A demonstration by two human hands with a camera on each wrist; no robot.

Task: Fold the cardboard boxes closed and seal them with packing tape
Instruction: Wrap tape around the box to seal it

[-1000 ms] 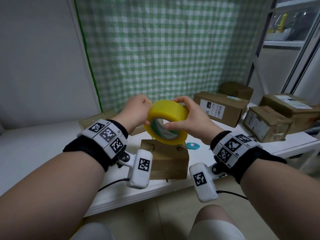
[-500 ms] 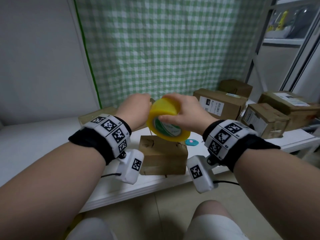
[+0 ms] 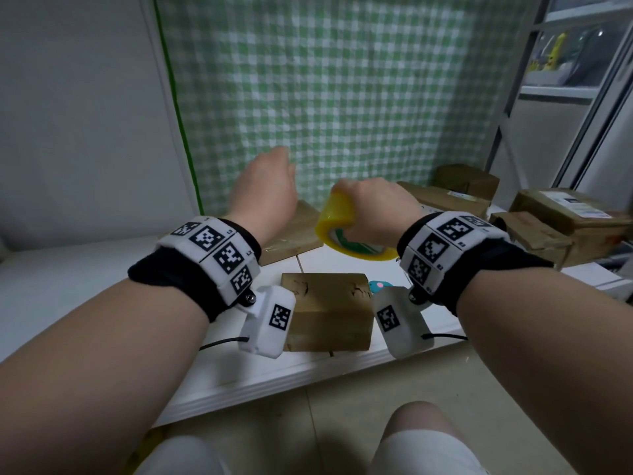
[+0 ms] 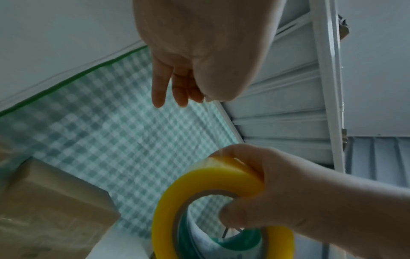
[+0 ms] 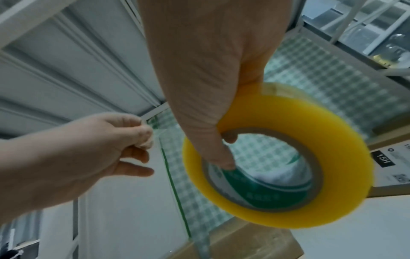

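My right hand (image 3: 371, 209) grips a yellow roll of packing tape (image 3: 337, 217), thumb inside the core (image 5: 224, 157), and holds it tilted above the white table (image 3: 85, 286). My left hand (image 3: 279, 162) is raised to the left of the roll, apart from it. Its thumb and forefinger (image 5: 145, 135) are pinched together, seemingly on the tape's clear loose end; the strip itself barely shows. Below both hands a small closed cardboard box (image 3: 329, 303) stands near the table's front edge. The roll (image 4: 210, 178) also fills the lower part of the left wrist view.
A flat cardboard box (image 3: 298, 234) lies behind the small one. Several labelled boxes (image 3: 445, 198) (image 3: 534, 234) (image 3: 575, 214) crowd the table's right side. A small blue object (image 3: 378, 285) lies beside the small box. A green checked curtain hangs behind; my knees are under the table edge.
My left hand has come off the roll and moved up and to the left. My right hand has tilted the roll and lowered it slightly to the right.
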